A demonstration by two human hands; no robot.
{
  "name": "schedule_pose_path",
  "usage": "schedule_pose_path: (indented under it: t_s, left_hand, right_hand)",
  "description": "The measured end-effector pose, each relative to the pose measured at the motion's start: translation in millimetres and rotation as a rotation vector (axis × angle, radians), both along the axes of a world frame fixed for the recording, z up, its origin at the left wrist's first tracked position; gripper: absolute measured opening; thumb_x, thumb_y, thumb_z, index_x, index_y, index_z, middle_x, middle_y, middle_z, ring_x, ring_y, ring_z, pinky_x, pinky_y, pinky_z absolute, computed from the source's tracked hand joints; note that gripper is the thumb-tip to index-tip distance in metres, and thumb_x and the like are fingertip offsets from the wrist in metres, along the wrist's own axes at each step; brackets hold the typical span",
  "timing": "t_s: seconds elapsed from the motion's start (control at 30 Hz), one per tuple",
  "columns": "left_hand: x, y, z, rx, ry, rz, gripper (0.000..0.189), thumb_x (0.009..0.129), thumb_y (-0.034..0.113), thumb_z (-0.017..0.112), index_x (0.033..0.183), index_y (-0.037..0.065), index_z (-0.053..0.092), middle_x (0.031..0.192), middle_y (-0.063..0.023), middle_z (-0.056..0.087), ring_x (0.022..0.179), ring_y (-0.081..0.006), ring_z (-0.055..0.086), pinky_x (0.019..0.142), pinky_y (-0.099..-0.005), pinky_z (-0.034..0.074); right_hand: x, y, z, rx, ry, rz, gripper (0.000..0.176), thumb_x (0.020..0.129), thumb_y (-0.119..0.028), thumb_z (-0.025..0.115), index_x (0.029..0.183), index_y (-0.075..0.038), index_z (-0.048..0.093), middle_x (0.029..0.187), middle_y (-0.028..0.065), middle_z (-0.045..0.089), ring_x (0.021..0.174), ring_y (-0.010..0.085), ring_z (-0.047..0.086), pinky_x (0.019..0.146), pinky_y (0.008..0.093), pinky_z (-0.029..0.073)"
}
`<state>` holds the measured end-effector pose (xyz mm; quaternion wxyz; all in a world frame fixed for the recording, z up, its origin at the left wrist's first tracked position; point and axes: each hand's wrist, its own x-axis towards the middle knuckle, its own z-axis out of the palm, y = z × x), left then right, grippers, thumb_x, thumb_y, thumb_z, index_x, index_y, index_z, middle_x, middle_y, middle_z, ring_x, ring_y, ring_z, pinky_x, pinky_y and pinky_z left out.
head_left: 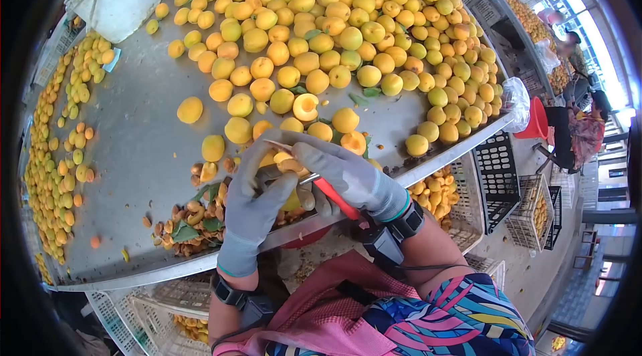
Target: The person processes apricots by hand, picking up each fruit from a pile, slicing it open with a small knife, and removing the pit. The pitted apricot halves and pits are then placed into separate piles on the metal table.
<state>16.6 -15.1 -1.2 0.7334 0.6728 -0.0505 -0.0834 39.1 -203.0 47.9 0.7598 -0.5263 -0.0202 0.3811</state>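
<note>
R hand [351, 179] clasps 1 red knife [336, 199] — L hand [254, 205] clasps 1 apricot [289, 163]; 1 pit heap [194, 219] beside.

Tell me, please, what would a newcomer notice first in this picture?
First comes the huge heap of yellow-orange apricots covering the far half of the metal table. At the front edge, the grey-gloved left hand grips an apricot while the right hand holds a red-handled knife against it. A pile of brown pits lies beside the left hand.
</note>
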Motion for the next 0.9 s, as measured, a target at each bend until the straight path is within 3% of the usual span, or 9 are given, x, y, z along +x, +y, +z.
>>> schedule_pose_path:
  t_s: [0.07, 0.13, 0.27, 0.33, 0.4, 0.47, 0.57, 0.67, 0.9]
  left_hand:
    - [-2.0, -1.1, -7.9, 0.122, -0.103, 0.031, 0.055, 0.083, 0.003, 0.066, 0.133, 0.001, 0.044, 0.13, -0.0086, 0.05, 0.102, -0.0114, 0.056, 0.082, -0.0232, 0.051]
    - [-5.0, -5.4, -6.8, -0.053, 0.009, 0.066, 0.046, 0.083, 0.002, 0.067, 0.125, 0.001, 0.049, 0.126, -0.0085, 0.053, 0.106, -0.0132, 0.057, 0.083, -0.0246, 0.051]
    - [-4.5, -5.0, -3.1, -0.116, 0.035, 0.157, 0.04, 0.084, 0.002, 0.066, 0.121, 0.001, 0.05, 0.122, -0.0084, 0.054, 0.106, -0.0148, 0.058, 0.085, -0.0264, 0.052]
    - [-5.3, -2.3, 11.6, -0.233, 0.322, 0.157, 0.042, 0.085, 0.002, 0.063, 0.125, 0.001, 0.048, 0.12, -0.0082, 0.055, 0.101, -0.0143, 0.06, 0.084, -0.0263, 0.053]
    - [-5.8, -8.2, 19.3, -0.275, 0.314, 0.13, 0.043, 0.086, 0.002, 0.062, 0.126, 0.002, 0.047, 0.118, -0.0076, 0.056, 0.098, -0.0135, 0.06, 0.083, -0.0261, 0.054]
    - [-7.2, -14.0, 17.2, -0.316, 0.312, 0.092, 0.044, 0.086, 0.002, 0.061, 0.128, 0.002, 0.046, 0.115, -0.007, 0.057, 0.095, -0.0126, 0.061, 0.082, -0.0258, 0.054]
    - [-8.2, -19.5, 8.7, -0.346, 0.297, 0.041, 0.047, 0.086, 0.002, 0.062, 0.129, 0.002, 0.045, 0.112, -0.0064, 0.058, 0.095, -0.0117, 0.06, 0.079, -0.024, 0.054]
    - [-7.4, -21.2, 10.2, -0.272, 0.324, 0.031, 0.047, 0.084, 0.002, 0.063, 0.128, 0.003, 0.047, 0.108, -0.005, 0.059, 0.089, -0.0093, 0.06, 0.073, -0.0212, 0.052]
    - [-8.0, -25.2, 15.2, -0.152, 0.333, 0.07, 0.036, 0.082, 0.003, 0.065, 0.116, 0.006, 0.053, 0.094, -0.0009, 0.059, 0.069, -0.0039, 0.054, 0.058, -0.0185, 0.046]
  right_hand:
    - [-1.0, 9.3, 2.4, -0.064, -0.01, -0.023, 0.057, 0.097, -0.042, 0.046, 0.139, -0.006, 0.039, 0.081, 0.0017, 0.062, 0.054, 0.0066, 0.057, 0.045, 0.0182, 0.043]
    - [-2.3, 12.2, -0.6, -0.132, -0.02, -0.042, 0.057, 0.096, -0.042, 0.047, 0.139, -0.006, 0.039, 0.08, 0.0015, 0.062, 0.053, 0.0068, 0.057, 0.044, 0.0184, 0.043]
    - [7.5, 2.0, 2.2, -0.138, -0.098, -0.147, 0.055, 0.096, -0.036, 0.049, 0.139, -0.004, 0.038, 0.071, 0.0036, 0.06, 0.05, 0.0069, 0.054, 0.041, 0.0192, 0.041]
    - [10.8, 2.3, 13.7, -0.169, -0.102, -0.19, 0.053, 0.096, -0.033, 0.049, 0.138, -0.003, 0.037, 0.069, 0.0048, 0.058, 0.049, 0.0074, 0.052, 0.041, 0.0195, 0.04]
    - [10.3, 8.7, 19.1, -0.081, -0.302, -0.588, 0.045, 0.097, -0.03, 0.044, 0.135, -0.006, 0.043, 0.059, 0.0049, 0.051, 0.044, 0.0101, 0.046, 0.042, 0.0218, 0.037]
    - [8.5, 14.4, 16.7, -0.048, -0.443, -0.686, 0.046, 0.098, -0.031, 0.042, 0.136, -0.005, 0.041, 0.058, 0.0052, 0.048, 0.042, 0.0122, 0.045, 0.042, 0.0248, 0.038]
    - [5.2, 20.7, 27.2, 0.259, -0.554, -0.93, 0.039, 0.098, -0.017, 0.042, 0.135, -0.003, 0.038, 0.061, 0.0059, 0.053, 0.044, 0.0118, 0.047, 0.043, 0.0241, 0.037]
    - [2.9, 26.5, 31.2, 0.18, -0.694, -1.018, 0.039, 0.098, -0.016, 0.041, 0.134, -0.001, 0.038, 0.059, 0.0062, 0.053, 0.043, 0.0119, 0.046, 0.043, 0.0241, 0.037]
    - [0.5, 37.7, 13.1, 0.169, -0.824, -0.905, 0.038, 0.093, -0.005, 0.047, 0.13, 0.002, 0.042, 0.065, 0.0057, 0.058, 0.048, 0.0083, 0.05, 0.047, 0.0205, 0.038]
